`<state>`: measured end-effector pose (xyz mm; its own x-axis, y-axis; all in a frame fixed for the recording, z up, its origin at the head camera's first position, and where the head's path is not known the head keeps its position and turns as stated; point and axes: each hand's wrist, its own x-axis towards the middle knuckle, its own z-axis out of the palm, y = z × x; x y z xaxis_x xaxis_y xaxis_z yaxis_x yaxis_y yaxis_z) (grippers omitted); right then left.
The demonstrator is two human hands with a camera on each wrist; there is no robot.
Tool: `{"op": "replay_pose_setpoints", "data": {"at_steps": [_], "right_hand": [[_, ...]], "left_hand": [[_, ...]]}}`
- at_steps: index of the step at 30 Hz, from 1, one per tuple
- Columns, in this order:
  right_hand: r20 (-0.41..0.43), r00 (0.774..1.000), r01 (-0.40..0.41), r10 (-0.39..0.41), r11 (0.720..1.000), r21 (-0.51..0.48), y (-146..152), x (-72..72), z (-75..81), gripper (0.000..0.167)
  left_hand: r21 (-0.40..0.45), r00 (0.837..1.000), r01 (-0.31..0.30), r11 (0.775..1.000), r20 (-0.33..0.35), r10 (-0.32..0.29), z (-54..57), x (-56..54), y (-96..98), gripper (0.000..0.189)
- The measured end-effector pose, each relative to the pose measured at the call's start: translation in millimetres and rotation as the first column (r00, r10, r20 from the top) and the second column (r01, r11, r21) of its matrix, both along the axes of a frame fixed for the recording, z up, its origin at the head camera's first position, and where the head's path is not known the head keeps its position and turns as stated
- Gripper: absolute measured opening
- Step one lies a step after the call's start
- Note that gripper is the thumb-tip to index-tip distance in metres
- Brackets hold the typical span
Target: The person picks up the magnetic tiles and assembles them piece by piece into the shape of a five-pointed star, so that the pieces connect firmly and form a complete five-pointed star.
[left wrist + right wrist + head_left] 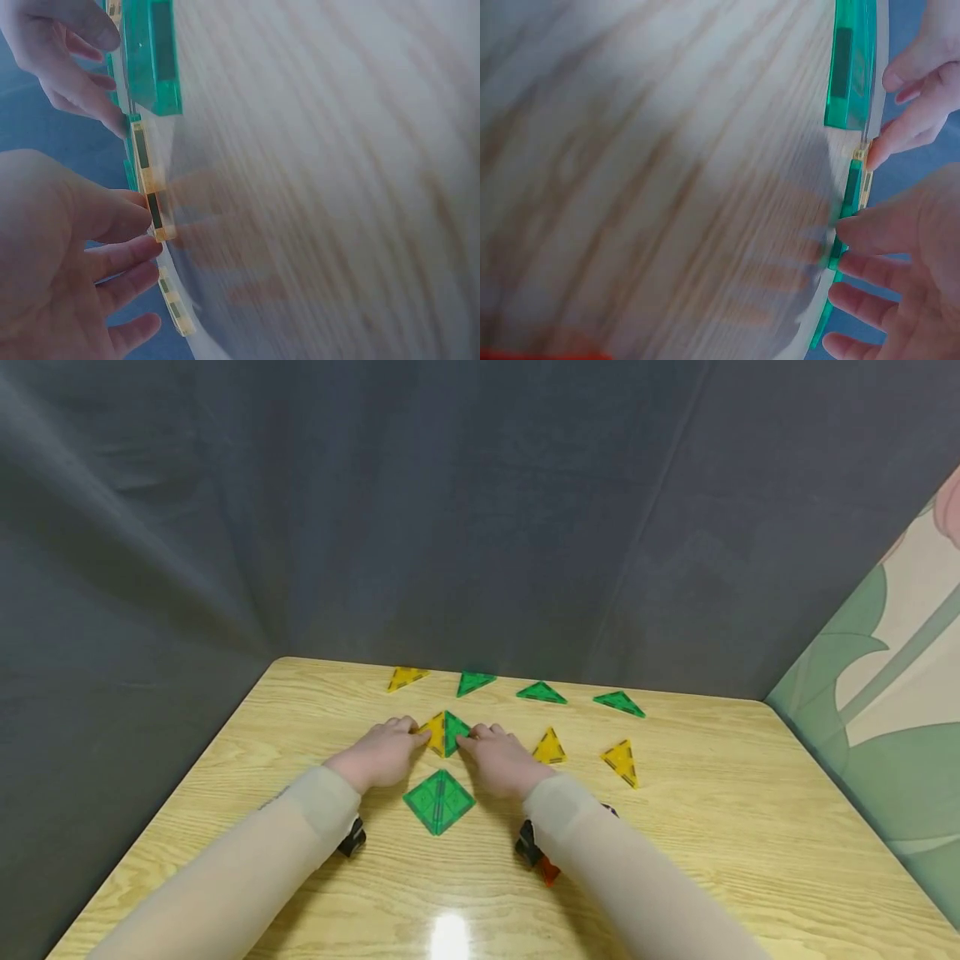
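Observation:
In the head view, a yellow triangular magnetic tile [433,732] and a green triangular magnetic tile [454,728] lie side by side, edges together, on the wooden table. My left hand [381,753] pinches the outer corner of the yellow tile between thumb and index finger, its other fingers spread loosely in the left wrist view. On the opposite side my right hand [501,762] pinches the green tile's outer corner with thumb and index finger. Nearer me, between my forearms, two green triangles form a diamond [439,802].
Along the far edge lie a yellow triangle [407,677] and several green triangles [542,692]. Two more yellow triangles [621,763] are to the right. A red tile [550,872] shows partly under my right forearm. A dark curtain [480,527] hangs behind the table.

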<state>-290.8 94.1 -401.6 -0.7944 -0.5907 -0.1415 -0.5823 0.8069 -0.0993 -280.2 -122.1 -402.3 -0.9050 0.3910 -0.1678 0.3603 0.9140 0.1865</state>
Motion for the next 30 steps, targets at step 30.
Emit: {"op": "replay_pose_setpoints", "data": {"at_steps": [30], "right_hand": [[0.147, 0.96, 0.256, -0.239, 0.96, -0.111, 195.9, -4.7, 59.2, 0.057]], "left_hand": [[-0.047, 0.982, 0.175, 0.983, -0.066, -0.178, 38.2, 3.7, 105.0, 0.059]]}}
